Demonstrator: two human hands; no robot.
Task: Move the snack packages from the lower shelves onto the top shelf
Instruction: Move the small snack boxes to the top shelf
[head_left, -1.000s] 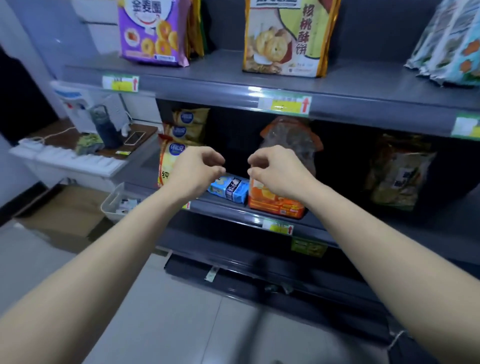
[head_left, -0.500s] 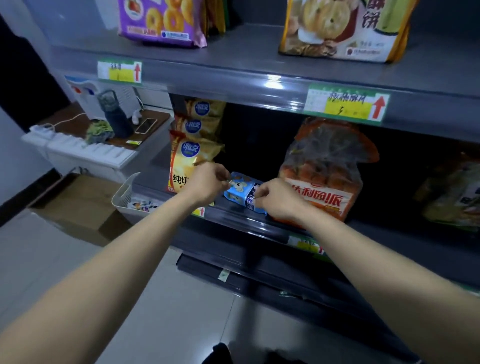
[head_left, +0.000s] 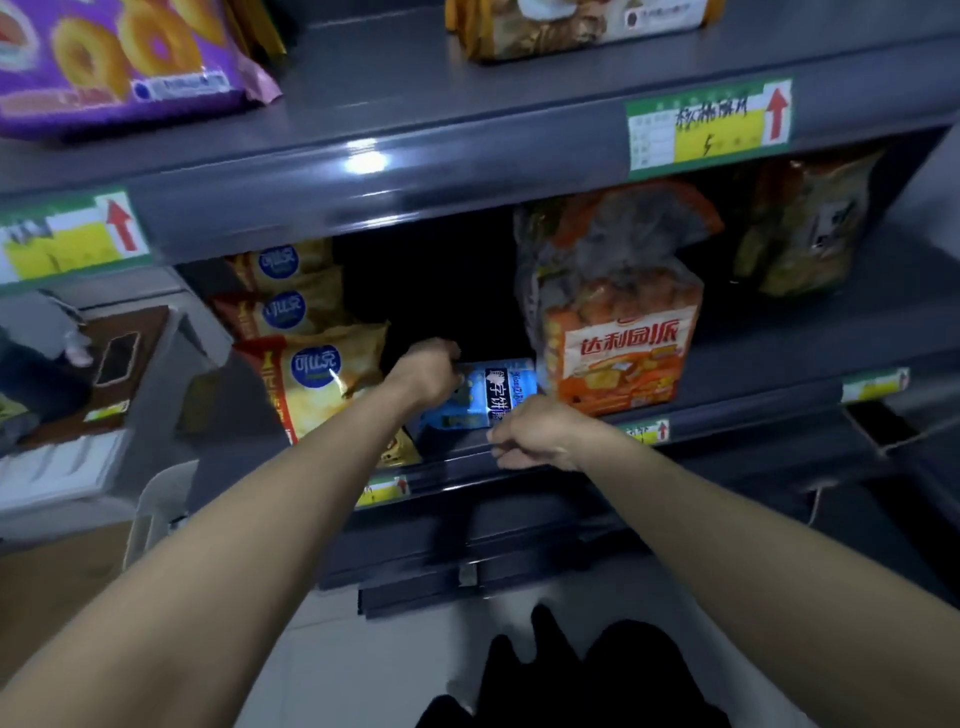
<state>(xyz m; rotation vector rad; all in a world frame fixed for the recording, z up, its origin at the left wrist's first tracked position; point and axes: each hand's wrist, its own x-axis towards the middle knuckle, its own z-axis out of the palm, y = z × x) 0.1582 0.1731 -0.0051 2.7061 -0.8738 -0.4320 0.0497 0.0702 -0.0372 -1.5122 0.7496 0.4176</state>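
Two bare forearms reach in from below. Nearest, at the front lip of the lower shelf (head_left: 753, 402), the right hand (head_left: 535, 431) has its fingers curled together against the near right corner of the blue package (head_left: 488, 395); whether they actually pinch it cannot be told. Farther in, the left hand (head_left: 426, 371) curls its fingers over the package's left end, gripping it. Between both hands the blue package lies flat on the lower shelf: a light blue wrapper crossed by a dark band with white characters. Yellow chip bags (head_left: 322, 379) stand just left, an orange pie bag (head_left: 623, 353) just right. Above, the top shelf (head_left: 441, 104) carries a purple ring-snack bag (head_left: 119, 57).
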